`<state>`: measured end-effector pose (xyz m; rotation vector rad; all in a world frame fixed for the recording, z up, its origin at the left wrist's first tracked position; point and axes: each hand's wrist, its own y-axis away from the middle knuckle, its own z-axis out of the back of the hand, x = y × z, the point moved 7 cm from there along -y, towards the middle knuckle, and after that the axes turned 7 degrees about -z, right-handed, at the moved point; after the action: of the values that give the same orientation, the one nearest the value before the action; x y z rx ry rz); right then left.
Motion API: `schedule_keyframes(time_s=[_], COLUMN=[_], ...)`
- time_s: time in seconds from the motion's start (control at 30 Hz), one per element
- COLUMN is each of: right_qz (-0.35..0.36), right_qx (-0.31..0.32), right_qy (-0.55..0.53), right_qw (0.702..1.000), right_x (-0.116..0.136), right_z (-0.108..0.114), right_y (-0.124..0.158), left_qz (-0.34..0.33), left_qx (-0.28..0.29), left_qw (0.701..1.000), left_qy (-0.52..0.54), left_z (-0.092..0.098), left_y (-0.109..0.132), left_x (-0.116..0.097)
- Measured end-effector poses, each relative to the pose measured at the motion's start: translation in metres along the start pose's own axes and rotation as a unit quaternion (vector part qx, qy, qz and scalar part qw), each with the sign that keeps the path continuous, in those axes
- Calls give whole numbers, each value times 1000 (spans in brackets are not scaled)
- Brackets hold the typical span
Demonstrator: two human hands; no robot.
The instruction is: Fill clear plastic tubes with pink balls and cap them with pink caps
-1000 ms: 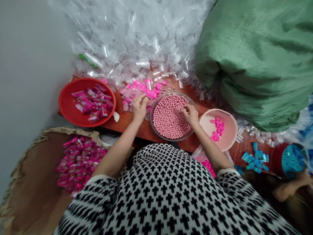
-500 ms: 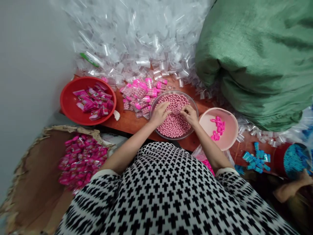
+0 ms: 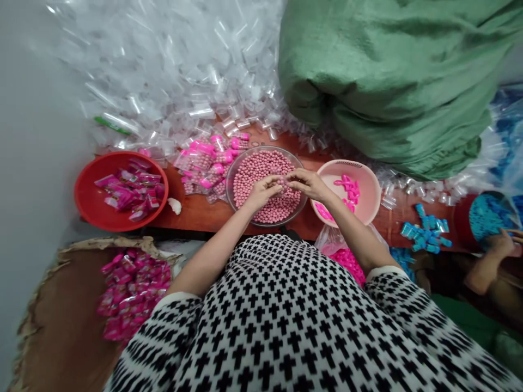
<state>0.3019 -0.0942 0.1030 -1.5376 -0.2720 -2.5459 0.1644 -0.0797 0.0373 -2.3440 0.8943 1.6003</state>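
Observation:
My left hand (image 3: pixel 262 191) and my right hand (image 3: pixel 309 184) meet fingertip to fingertip just above a clear glass bowl (image 3: pixel 229 195) full of small pink balls (image 3: pixel 255 169). Both pinch a small clear tube (image 3: pixel 283 183) between them, and my fingers hide most of it. Left of the bowl lies a heap of filled tubes with pink caps (image 3: pixel 204 163). To its right stands a pale pink basin (image 3: pixel 365 201) holding loose pink caps (image 3: pixel 348 189).
A red bowl (image 3: pixel 87 215) of pink packets sits at the table's left. Empty clear tubes (image 3: pixel 163 87) are piled behind it, beside a green sack (image 3: pixel 388 81). A cardboard box (image 3: pixel 61 326) holds more packets. Another person's hand (image 3: pixel 496 245) is by a blue bowl (image 3: pixel 490 215).
My left hand left the heap of filled tubes and came over the bowl to join my right hand. Both hands have risen a little off the balls. The view has shifted right.

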Motion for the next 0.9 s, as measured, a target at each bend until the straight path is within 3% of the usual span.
schedule_keyframes(time_s=[0.17,0.27,0.37,0.47,0.53,0.6,0.8,0.9], right_qz=[-38,-98,-207,-346,-390,-393,-366,-368], right_qx=[-58,-95,-180,-249,-215,-167,-62,-87], right_qy=[-57,-118,-80,119,264,350,399,370], right_qw=[996,984,958,897,855,834,838,848], right_x=[-15,-42,-92,-144,-167,-180,-191,-187], right_z=[-15,-14,19,71,94,105,103,105], right_y=[26,49,81,115,123,121,108,107], left_qz=[-20,-95,-125,-129,-127,-117,-94,-58], left_qx=[0,-54,-60,-72,-72,-61,-68,-61], left_qw=[998,986,976,973,973,975,985,993], left_qy=[-68,-127,-165,-175,-181,-177,-126,-87], left_z=[3,21,27,23,17,10,3,-4], left_y=[6,9,11,11,11,9,4,4], left_x=[4,-2,2,11,15,19,16,14])
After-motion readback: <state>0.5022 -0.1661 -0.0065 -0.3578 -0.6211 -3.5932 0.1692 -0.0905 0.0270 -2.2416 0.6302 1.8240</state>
